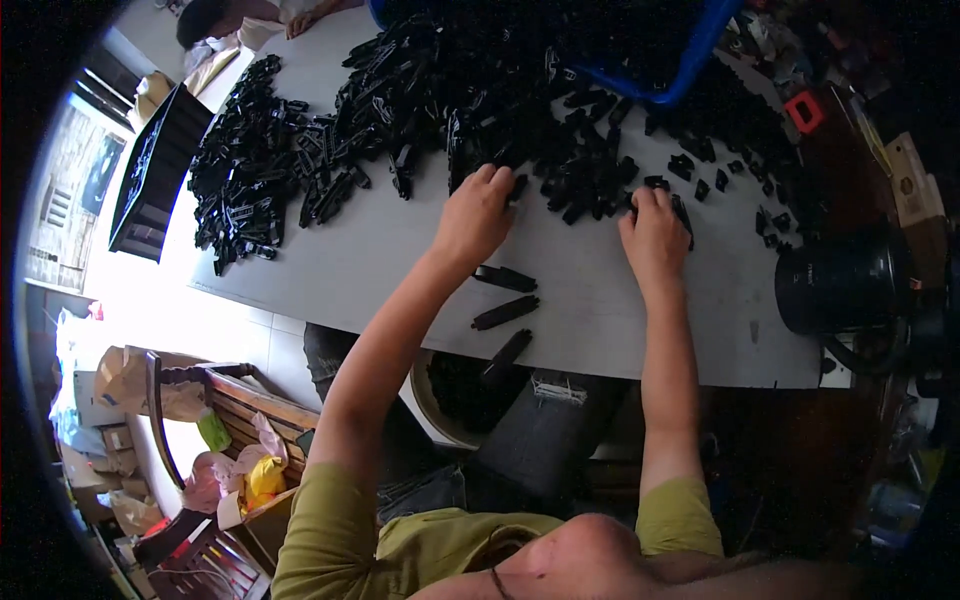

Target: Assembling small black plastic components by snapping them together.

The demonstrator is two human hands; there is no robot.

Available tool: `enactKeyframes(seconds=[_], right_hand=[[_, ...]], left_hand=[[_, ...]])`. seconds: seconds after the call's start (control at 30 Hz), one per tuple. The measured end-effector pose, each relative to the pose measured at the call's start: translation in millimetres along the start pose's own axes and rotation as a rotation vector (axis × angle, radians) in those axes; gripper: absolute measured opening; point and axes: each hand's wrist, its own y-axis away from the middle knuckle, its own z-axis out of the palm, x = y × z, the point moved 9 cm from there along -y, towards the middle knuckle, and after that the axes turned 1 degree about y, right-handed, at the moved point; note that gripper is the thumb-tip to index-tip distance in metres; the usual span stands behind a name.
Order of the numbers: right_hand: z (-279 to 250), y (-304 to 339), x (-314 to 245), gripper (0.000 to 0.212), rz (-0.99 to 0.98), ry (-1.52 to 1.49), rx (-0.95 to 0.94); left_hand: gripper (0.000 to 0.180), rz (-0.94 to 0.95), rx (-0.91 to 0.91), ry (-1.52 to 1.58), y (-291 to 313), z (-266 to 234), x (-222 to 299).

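My left hand point(474, 218) is at the near edge of a big heap of small black plastic parts point(400, 95), fingers curled round a black part point(517, 188) that shows beside the fingertips. To the right, my right hand point(656, 238) has its fingers closed on a dark plastic part point(684, 214), mostly covered by the hand. Between me and the heap lie three longer black pieces in a loose row: a far one point(505, 277), a middle one point(505, 312) and a near one point(508, 354) at the table's front edge. Their exact kind cannot be made out.
The pale table point(400, 265) carries a blue bin point(690, 75) at the back and a black pot-like container point(835, 280) at the right. A basin point(432, 410) of black parts stands below the front edge. A dark crate point(160, 175) is left; another person point(255, 20) leans at the far left.
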Motion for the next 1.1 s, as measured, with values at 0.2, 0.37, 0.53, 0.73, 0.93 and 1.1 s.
enactKeyframes(seconds=[0.2, 0.37, 0.53, 0.73, 0.93, 1.1], right_hand=[[13.1, -0.2, 10.0, 0.032, 0.383, -1.263, -0.161], [44.7, 20.5, -35.8, 0.037, 0.407, -1.528, -0.542], [29.3, 25.1, -77.7, 0.029, -0.123, -0.974, -0.409], [4.9, 21.4, -76.2, 0.027, -0.3, -0.592, -0.268], [11.2, 27.0, -97.1, 0.024, -0.428, -0.669, -0.274], [-4.5, 6.4, -36.1, 0.02, -0.034, -0.54, -0.077]], left_hand=[[0.029, -0.292, -0.035, 0.785, 24.3, 9.0, -34.0], [0.02, -0.286, -0.217, 0.95, 36.5, 22.0, -28.1], [0.023, -0.08, -0.142, 0.671, 37.0, 7.2, -13.9], [0.026, -0.058, -0.154, 0.653, 35.4, 9.0, -14.6], [0.026, 0.122, -0.243, 0.634, 34.5, 20.5, -9.9], [0.022, 0.298, -0.279, 0.528, 29.5, 3.4, 17.3]])
